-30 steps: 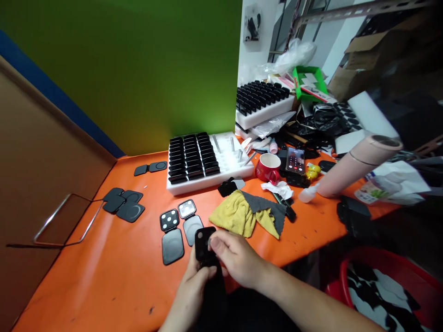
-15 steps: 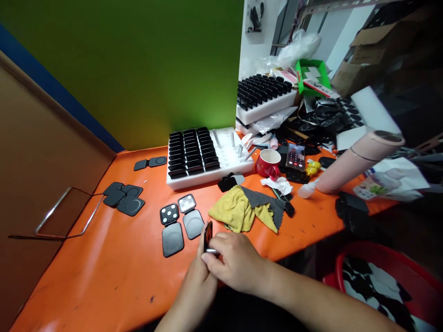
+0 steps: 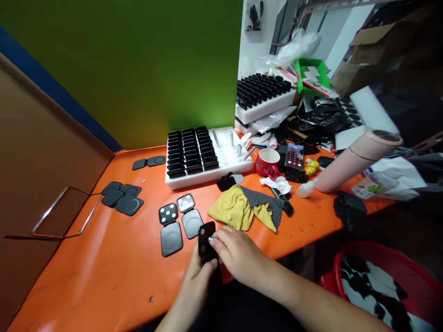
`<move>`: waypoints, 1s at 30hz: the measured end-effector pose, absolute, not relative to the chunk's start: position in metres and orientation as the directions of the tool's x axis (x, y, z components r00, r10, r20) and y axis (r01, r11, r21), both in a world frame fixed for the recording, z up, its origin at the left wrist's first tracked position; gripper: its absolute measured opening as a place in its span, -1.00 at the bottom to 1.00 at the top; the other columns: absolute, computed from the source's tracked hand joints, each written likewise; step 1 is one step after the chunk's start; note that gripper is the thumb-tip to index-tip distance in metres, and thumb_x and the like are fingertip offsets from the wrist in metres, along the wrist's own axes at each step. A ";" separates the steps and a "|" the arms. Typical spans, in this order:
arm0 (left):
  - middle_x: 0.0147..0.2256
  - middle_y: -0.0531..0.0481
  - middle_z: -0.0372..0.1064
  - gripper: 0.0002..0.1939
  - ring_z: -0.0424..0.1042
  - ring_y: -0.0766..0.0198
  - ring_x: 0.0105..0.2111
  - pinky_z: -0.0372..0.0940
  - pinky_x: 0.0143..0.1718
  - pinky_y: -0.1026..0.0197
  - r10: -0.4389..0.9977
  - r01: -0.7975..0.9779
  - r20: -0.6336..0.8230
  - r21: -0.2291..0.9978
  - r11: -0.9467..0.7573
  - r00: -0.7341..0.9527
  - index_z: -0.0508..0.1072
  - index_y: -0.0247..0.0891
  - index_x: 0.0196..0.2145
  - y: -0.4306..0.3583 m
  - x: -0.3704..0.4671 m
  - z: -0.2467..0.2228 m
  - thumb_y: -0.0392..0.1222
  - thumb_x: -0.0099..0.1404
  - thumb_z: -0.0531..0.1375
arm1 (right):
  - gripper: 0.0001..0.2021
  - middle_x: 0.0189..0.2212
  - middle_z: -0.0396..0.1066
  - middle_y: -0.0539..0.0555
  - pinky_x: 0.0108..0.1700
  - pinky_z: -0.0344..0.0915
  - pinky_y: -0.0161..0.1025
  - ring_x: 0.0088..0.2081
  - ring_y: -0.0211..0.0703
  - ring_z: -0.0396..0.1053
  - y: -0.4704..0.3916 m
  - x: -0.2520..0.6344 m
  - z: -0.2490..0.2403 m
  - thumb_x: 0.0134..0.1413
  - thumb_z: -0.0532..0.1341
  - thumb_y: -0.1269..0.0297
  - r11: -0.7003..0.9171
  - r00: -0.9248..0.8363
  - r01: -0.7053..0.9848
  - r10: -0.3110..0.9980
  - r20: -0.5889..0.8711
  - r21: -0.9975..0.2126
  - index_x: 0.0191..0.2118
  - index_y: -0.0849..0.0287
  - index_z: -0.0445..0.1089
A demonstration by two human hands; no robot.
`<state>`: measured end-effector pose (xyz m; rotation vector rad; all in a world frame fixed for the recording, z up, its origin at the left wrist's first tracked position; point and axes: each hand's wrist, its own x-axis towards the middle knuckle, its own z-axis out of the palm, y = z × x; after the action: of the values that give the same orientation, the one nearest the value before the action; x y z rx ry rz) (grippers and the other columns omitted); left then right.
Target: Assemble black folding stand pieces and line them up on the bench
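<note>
Near the table's front edge, my left hand (image 3: 199,272) is closed around the lower part of a black charger panel (image 3: 206,233) with round spots, held upright. My right hand (image 3: 235,249) pinches a small silvery metal piece (image 3: 210,239) against the panel's face; its kind is unclear. Just left of my hands lie a folding charger (image 3: 171,240) and a second folding charger (image 3: 192,223), both opened flat, their smaller halves bearing white dots. A yellow and grey cloth (image 3: 231,210) lies beyond my right hand.
Behind stands a white foam tray (image 3: 194,182) with rows of black panels. More chargers (image 3: 128,205) lie left near a wire stand (image 3: 51,212). To the right are a red mug (image 3: 266,166), a phone (image 3: 295,156), a pink bottle (image 3: 356,161) and a red basin (image 3: 341,263) holding black and white pieces.
My left hand has turned the panel from edge-on so its spotted face shows. My right hand has shifted slightly, with the silvery piece now higher on the panel.
</note>
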<state>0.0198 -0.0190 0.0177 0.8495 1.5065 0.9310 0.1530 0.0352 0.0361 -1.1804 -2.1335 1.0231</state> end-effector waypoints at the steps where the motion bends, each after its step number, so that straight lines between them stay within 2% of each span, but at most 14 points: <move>1: 0.08 -0.09 0.22 -0.44 0.15 0.09 0.09 0.07 0.07 0.10 0.920 0.120 -0.369 0.916 0.384 -0.130 0.15 -0.25 0.12 -0.020 0.020 0.015 -0.21 0.14 0.07 | -0.79 -0.40 0.33 0.06 -0.26 0.19 -0.25 -0.31 -0.18 0.29 0.035 0.152 0.037 0.19 -0.03 0.28 0.378 -0.493 0.543 0.867 0.079 -0.750 -0.38 0.17 0.28; 4: 0.11 -0.10 0.18 -0.43 0.14 0.09 0.10 0.01 0.10 0.06 0.960 0.345 -0.264 0.896 0.281 -0.097 0.08 -0.22 0.17 -0.022 0.021 0.012 -0.24 0.18 0.04 | -0.78 -0.42 0.32 0.06 -0.30 0.18 -0.26 -0.35 -0.18 0.28 0.033 0.150 0.038 0.19 -0.05 0.32 0.414 -0.488 0.621 0.869 0.085 -0.666 -0.41 0.18 0.28; 6: 0.10 -0.11 0.19 -0.42 0.18 0.09 0.08 0.04 0.08 0.07 0.961 0.399 -0.264 0.876 0.272 -0.076 0.05 -0.22 0.18 -0.023 0.021 0.014 -0.26 0.19 0.02 | -0.78 -0.43 0.32 0.06 -0.31 0.17 -0.27 -0.36 -0.20 0.28 0.033 0.151 0.039 0.19 -0.05 0.31 0.445 -0.526 0.605 0.846 0.089 -0.660 -0.41 0.18 0.28; 10: -0.05 -0.15 0.36 -0.58 0.32 0.06 -0.04 0.17 -0.03 0.10 0.957 0.396 -0.286 0.873 0.284 -0.055 0.29 -0.24 0.04 -0.026 0.022 0.023 -0.20 0.22 0.00 | -0.80 -0.42 0.33 0.04 -0.33 0.15 -0.29 -0.36 -0.20 0.28 0.033 0.156 0.039 0.11 0.06 0.16 0.475 -0.568 0.541 0.815 0.115 -0.694 -0.38 0.18 0.27; 13: -0.16 -0.17 0.43 -0.66 0.38 0.03 -0.14 0.24 -0.14 0.09 0.951 0.398 -0.306 0.868 0.299 -0.046 0.40 -0.25 -0.09 -0.028 0.027 0.027 -0.14 0.25 -0.02 | -0.78 -0.52 0.28 -0.01 -0.40 0.10 -0.32 -0.45 -0.26 0.24 0.030 0.154 0.035 0.08 0.08 0.17 0.466 -0.547 0.515 0.825 0.142 -0.719 -0.48 0.18 0.23; 15: -0.16 -0.18 0.43 -0.65 0.39 0.04 -0.16 0.27 -0.20 0.10 0.943 0.342 -0.331 0.883 0.320 -0.026 0.40 -0.27 -0.12 -0.029 0.030 0.026 -0.09 0.28 -0.05 | -0.76 -0.57 0.23 -0.03 -0.42 0.08 -0.33 -0.49 -0.29 0.21 0.027 0.150 0.032 0.09 0.06 0.22 0.449 -0.525 0.491 0.836 0.158 -0.746 -0.55 0.18 0.19; 18: -0.08 -0.15 0.38 -0.64 0.34 0.06 -0.08 0.25 -0.12 0.11 0.934 0.116 -0.353 0.927 0.358 -0.060 0.35 -0.29 -0.07 -0.026 0.031 0.024 -0.08 0.25 0.00 | -0.75 -0.53 0.26 -0.02 -0.37 0.11 -0.33 -0.44 -0.28 0.23 0.025 0.147 0.033 0.12 0.04 0.22 0.364 -0.500 0.388 0.855 0.138 -0.847 -0.53 0.18 0.22; 21: -0.02 -0.13 0.34 -0.54 0.28 0.05 0.00 0.22 -0.04 0.11 0.894 -0.124 -0.436 0.897 0.423 -0.105 0.28 -0.31 0.00 -0.021 0.024 0.023 -0.05 0.18 0.10 | -0.72 -0.51 0.27 -0.01 -0.36 0.18 -0.34 -0.44 -0.29 0.24 0.029 0.148 0.036 0.20 -0.05 0.16 0.084 -0.516 0.155 0.856 -0.008 -0.984 -0.40 0.19 0.26; 23: -0.07 -0.16 0.38 -0.49 0.30 0.03 -0.02 0.23 -0.05 0.08 0.867 -0.169 -0.489 0.867 0.469 -0.101 0.28 -0.35 0.02 -0.018 0.019 0.022 0.02 0.19 0.09 | -0.71 -0.51 0.27 -0.01 -0.39 0.20 -0.34 -0.47 -0.30 0.24 0.033 0.150 0.036 0.21 -0.08 0.14 -0.102 -0.524 0.037 0.845 -0.106 -0.994 -0.31 0.20 0.27; 25: -0.14 -0.19 0.43 -0.47 0.34 0.01 -0.06 0.25 -0.07 0.04 0.862 -0.123 -0.492 0.869 0.479 -0.123 0.28 -0.38 0.01 -0.019 0.015 0.020 0.07 0.21 0.04 | -0.71 -0.46 0.29 0.01 -0.37 0.22 -0.33 -0.43 -0.28 0.27 0.035 0.152 0.035 0.19 -0.04 0.11 -0.151 -0.504 0.011 0.853 -0.136 -0.988 -0.28 0.21 0.28; 27: -0.16 -0.19 0.43 -0.51 0.36 0.02 -0.07 0.25 -0.06 0.04 0.891 -0.003 -0.416 0.906 0.422 -0.183 0.31 -0.37 -0.03 -0.022 0.013 0.017 0.05 0.22 0.04 | -0.72 -0.41 0.32 0.02 -0.31 0.22 -0.31 -0.36 -0.25 0.29 0.036 0.153 0.032 0.17 0.00 0.11 -0.093 -0.475 0.058 0.873 -0.110 -0.994 -0.31 0.21 0.31; 30: -0.07 -0.11 0.38 -0.64 0.34 0.09 -0.05 0.24 -0.03 0.08 0.969 0.340 -0.125 0.921 0.193 -0.212 0.35 -0.25 -0.04 -0.028 0.011 0.015 -0.11 0.23 0.06 | -0.69 -0.47 0.31 0.01 -0.29 0.19 -0.31 -0.37 -0.24 0.26 0.032 0.151 0.030 0.18 -0.01 0.12 -0.018 -0.456 0.167 0.885 -0.093 -0.986 -0.41 0.21 0.31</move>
<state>0.0112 -0.0278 0.0147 1.2480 1.6926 1.0240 0.1509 0.0318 0.0301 -1.1053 -1.6578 1.5253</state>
